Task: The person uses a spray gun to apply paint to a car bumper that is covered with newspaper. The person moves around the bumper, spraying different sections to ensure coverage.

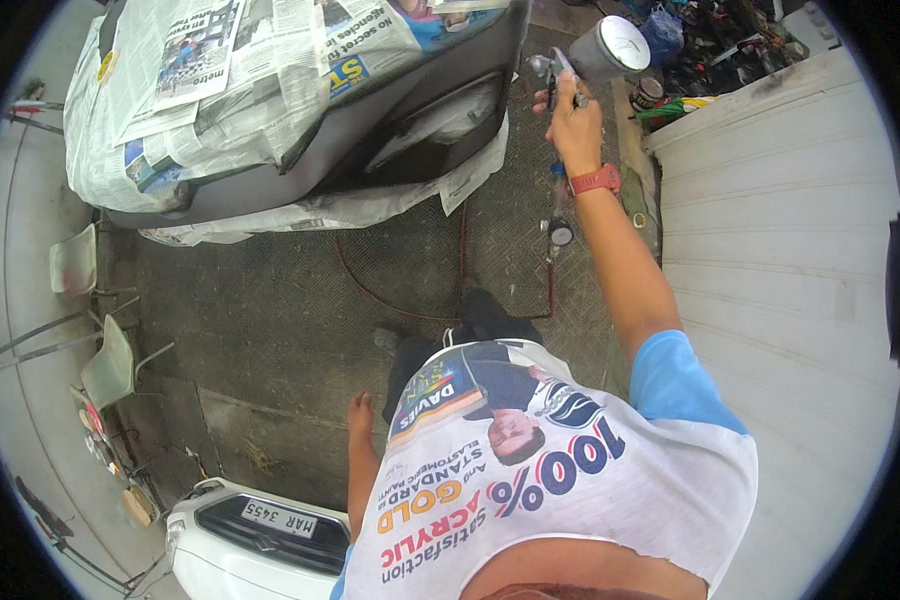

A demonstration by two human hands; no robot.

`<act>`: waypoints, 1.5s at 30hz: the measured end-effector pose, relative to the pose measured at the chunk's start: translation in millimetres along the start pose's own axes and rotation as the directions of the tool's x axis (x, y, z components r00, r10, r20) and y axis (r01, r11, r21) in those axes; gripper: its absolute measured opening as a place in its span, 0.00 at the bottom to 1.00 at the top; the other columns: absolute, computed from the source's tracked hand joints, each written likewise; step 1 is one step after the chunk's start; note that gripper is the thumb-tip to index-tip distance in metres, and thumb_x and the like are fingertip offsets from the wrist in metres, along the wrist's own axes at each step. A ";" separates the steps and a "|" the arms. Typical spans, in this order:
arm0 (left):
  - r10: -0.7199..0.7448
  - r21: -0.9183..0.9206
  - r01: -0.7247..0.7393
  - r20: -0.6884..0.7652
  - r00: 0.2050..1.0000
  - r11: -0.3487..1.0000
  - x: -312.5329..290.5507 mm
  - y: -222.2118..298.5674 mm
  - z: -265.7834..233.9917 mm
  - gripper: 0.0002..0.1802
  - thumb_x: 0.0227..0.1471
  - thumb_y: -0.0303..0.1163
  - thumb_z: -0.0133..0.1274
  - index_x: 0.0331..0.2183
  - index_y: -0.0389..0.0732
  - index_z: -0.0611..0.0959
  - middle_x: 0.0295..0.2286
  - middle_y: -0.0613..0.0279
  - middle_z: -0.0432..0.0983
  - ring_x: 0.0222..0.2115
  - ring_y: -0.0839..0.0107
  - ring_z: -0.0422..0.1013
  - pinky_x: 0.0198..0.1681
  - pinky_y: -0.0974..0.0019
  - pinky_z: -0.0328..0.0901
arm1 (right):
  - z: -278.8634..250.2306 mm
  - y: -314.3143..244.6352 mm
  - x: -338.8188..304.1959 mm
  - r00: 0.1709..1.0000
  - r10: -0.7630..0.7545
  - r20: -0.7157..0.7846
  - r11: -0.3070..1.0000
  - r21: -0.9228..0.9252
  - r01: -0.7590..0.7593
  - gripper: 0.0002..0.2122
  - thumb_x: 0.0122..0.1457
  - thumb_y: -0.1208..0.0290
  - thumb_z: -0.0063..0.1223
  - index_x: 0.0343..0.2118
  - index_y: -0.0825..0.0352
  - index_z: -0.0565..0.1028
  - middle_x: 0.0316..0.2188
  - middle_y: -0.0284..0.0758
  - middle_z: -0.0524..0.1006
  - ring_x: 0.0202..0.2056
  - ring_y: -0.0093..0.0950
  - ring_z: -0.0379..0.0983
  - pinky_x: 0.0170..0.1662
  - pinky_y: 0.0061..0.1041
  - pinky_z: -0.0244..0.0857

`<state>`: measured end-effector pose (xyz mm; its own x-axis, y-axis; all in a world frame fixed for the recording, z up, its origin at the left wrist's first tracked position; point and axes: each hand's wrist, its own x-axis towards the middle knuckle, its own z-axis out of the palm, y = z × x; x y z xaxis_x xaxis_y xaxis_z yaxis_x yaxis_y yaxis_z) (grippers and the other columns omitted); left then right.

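Observation:
My right hand (575, 125), with a red watch on its wrist, reaches far forward and is wrapped round a paint spray gun (558, 78). The gun's metal head points left, toward a car's dark grey bumper (280, 180). A pale paint cup (615, 45) shows right beside the gun. Below my wrist hangs a round pressure gauge (561, 233), joined to a thin red hose (551, 285). My left hand (360, 410) hangs low beside my body, apart from everything; its fingers are too small to read.
Newspaper sheets (260, 80) mask the car above the bumper. A white car (260, 535) stands at the lower left. Chairs (110, 365) line the left wall. On the right runs a white panelled wall (770, 200), with a small can (647, 94) and clutter near its far end. The hose loops across the floor.

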<state>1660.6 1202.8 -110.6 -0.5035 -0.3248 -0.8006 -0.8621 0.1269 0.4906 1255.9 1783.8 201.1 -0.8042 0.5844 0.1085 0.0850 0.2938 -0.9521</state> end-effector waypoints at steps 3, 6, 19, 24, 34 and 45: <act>-0.001 0.030 0.000 0.015 1.000 1.000 -11.8 18.7 29.4 0.24 0.67 0.37 0.54 0.59 0.34 0.77 0.41 0.60 0.80 0.35 0.72 0.74 0.43 0.64 0.70 | 3.2 -0.4 -14.4 0.991 0.005 0.133 0.997 0.080 -0.016 0.23 0.75 0.52 0.44 0.41 0.71 0.81 0.26 0.36 0.83 0.26 0.21 0.81 0.21 0.23 0.68; 0.026 0.062 -0.028 0.033 0.999 0.998 -16.6 23.5 48.2 0.23 0.67 0.36 0.54 0.59 0.35 0.77 0.39 0.62 0.80 0.34 0.73 0.73 0.42 0.67 0.70 | 8.5 -12.5 -39.2 0.919 0.112 0.378 0.977 0.126 -0.170 0.25 0.75 0.49 0.42 0.45 0.71 0.79 0.27 0.36 0.84 0.26 0.21 0.80 0.19 0.22 0.66; 0.042 0.132 -0.046 0.036 0.998 0.990 -51.3 47.4 71.3 0.25 0.68 0.36 0.54 0.60 0.33 0.76 0.46 0.58 0.81 0.40 0.70 0.76 0.44 0.66 0.70 | -35.0 49.9 20.7 0.967 0.039 0.252 0.999 -0.044 -0.029 0.25 0.74 0.49 0.43 0.53 0.68 0.80 0.28 0.34 0.84 0.23 0.20 0.79 0.19 0.21 0.66; 0.024 0.272 -0.032 0.034 0.999 0.962 -63.8 52.0 64.6 0.25 0.68 0.36 0.53 0.62 0.34 0.75 0.48 0.54 0.81 0.42 0.67 0.77 0.45 0.66 0.71 | -60.9 35.4 54.8 0.996 0.018 0.084 0.998 -0.068 -0.012 0.24 0.74 0.50 0.45 0.52 0.69 0.81 0.26 0.35 0.84 0.24 0.22 0.80 0.28 0.25 0.71; -0.024 0.153 0.026 -0.015 1.000 0.988 -52.5 67.7 65.1 0.23 0.68 0.36 0.53 0.60 0.36 0.77 0.43 0.61 0.81 0.38 0.71 0.75 0.45 0.66 0.69 | -41.9 0.2 31.4 0.866 0.071 0.496 0.980 0.129 -0.154 0.28 0.74 0.45 0.40 0.53 0.70 0.78 0.30 0.37 0.84 0.27 0.21 0.82 0.18 0.20 0.66; 0.045 0.215 -0.043 -0.006 0.999 0.976 -62.2 66.2 65.9 0.23 0.66 0.35 0.55 0.57 0.33 0.79 0.45 0.56 0.82 0.39 0.70 0.76 0.46 0.64 0.70 | -53.9 8.2 135.4 0.979 0.049 0.196 0.999 0.008 -0.051 0.28 0.73 0.45 0.42 0.43 0.71 0.81 0.27 0.38 0.85 0.25 0.24 0.82 0.18 0.24 0.69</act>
<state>1631.1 1293.2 -51.0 -0.5416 -0.3242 -0.7756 -0.8319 0.3395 0.4390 1179.4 1906.1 223.4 -0.8990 0.4380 0.0038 0.1213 0.2572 -0.9587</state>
